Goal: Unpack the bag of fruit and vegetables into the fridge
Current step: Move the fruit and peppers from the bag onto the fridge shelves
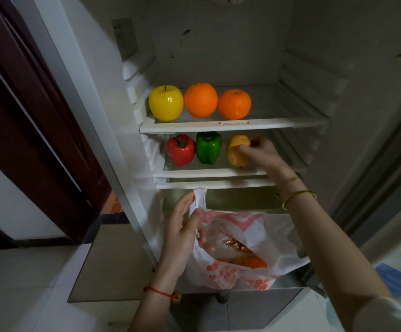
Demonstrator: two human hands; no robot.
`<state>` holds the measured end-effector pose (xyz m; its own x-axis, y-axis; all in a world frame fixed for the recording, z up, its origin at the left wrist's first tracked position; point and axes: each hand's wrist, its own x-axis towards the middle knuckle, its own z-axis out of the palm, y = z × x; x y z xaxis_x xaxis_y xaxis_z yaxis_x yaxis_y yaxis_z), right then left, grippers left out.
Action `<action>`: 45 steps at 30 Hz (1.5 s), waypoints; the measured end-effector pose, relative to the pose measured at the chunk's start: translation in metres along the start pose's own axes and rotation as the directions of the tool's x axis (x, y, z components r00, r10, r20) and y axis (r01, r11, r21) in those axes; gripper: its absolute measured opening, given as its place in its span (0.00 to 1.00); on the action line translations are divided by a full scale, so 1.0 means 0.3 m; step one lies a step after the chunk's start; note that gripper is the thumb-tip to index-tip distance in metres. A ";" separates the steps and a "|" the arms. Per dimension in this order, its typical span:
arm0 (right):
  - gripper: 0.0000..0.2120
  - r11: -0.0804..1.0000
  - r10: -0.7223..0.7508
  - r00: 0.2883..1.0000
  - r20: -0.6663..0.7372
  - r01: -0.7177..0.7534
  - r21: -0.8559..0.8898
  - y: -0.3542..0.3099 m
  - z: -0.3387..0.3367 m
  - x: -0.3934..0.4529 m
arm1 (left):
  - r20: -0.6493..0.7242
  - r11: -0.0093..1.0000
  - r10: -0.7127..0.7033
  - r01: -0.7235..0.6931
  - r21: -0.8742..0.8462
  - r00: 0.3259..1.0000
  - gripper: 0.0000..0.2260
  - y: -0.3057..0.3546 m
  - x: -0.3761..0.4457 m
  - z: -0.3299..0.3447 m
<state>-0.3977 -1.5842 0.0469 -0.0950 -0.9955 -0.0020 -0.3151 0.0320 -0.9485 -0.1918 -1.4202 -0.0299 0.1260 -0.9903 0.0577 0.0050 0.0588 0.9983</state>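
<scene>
Currently the right hand [260, 152] grips the yellow pepper [237, 150] on the middle shelf [218, 173], just right of the green pepper [208, 147], long axis near upright. Left hand [185, 226] pinches the bag [254, 248] handle below; remaining produce lies nearer that hand.

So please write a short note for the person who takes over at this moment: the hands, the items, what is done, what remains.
Left hand grips the plastic bag by its handle.
Right hand holds a yellow pepper on the lower shelf, beside the green pepper and red pepper.
Upper shelf: yellow apple, two oranges.
Left: release the pepper, unpack the orange items in the bag.
</scene>
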 end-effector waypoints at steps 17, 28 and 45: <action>0.28 0.932 -0.230 0.942 -0.244 0.140 -0.335 0.085 0.000 -0.082 | 0.024 0.999 0.010 -0.009 -0.033 1.000 0.18 0.025 -0.048 0.007; 0.12 0.769 0.131 0.823 0.553 0.268 -0.581 0.412 0.111 -0.388 | 0.099 1.000 0.011 -0.009 -0.023 0.995 0.18 0.048 -0.111 0.029; 0.25 0.449 0.135 0.752 0.645 0.534 -0.717 0.743 0.287 -0.439 | 0.125 0.999 0.008 -0.012 0.030 0.992 0.18 0.041 -0.152 0.014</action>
<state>-0.3742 -1.4538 -0.1915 0.4950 -0.8021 -0.3341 -0.8688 -0.4530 -0.1999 -0.2015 -1.3748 -0.0201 0.0013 -0.9978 0.0668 -0.0266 0.0667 0.9974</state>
